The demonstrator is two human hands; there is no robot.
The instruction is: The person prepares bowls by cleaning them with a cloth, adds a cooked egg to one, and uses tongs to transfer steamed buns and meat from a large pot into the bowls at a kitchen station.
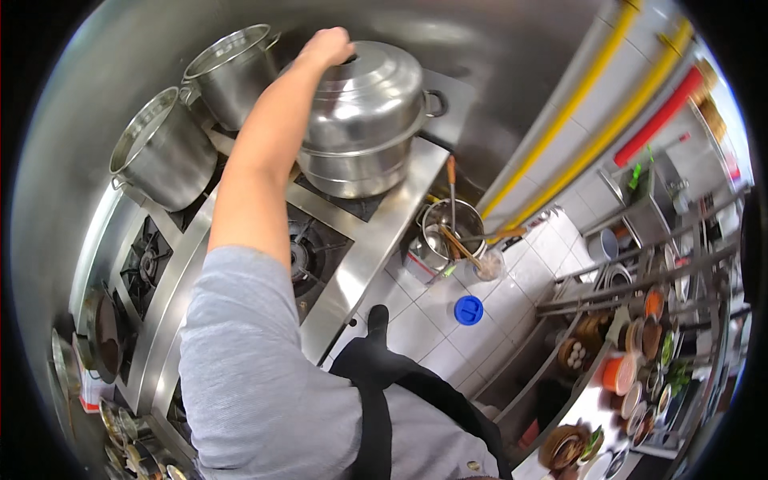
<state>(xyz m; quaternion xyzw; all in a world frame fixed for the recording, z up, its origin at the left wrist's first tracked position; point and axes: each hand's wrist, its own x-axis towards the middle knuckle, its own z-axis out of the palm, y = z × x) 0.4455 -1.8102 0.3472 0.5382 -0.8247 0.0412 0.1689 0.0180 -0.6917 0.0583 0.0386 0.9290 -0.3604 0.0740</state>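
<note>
My left hand (327, 48) reaches across the stove with its fingers closed around the dark knob on a domed metal lid (384, 78). The lid rests on a large metal steamer pot (360, 171), and a dark side handle (437, 103) sticks out on its right. The fingers partly hide the knob. Below my forearm is a bare gas burner (303, 255) with no flame that I can make out. My right hand is out of view.
Two tall stockpots (165, 150) stand left of the steamer. On the tiled floor, a pot of long-handled utensils (453, 225) sits beside the stove near a blue lid (468, 310). Yellow pipes (558, 132) run along the wall. Shelving with food containers (619, 373) lines the right.
</note>
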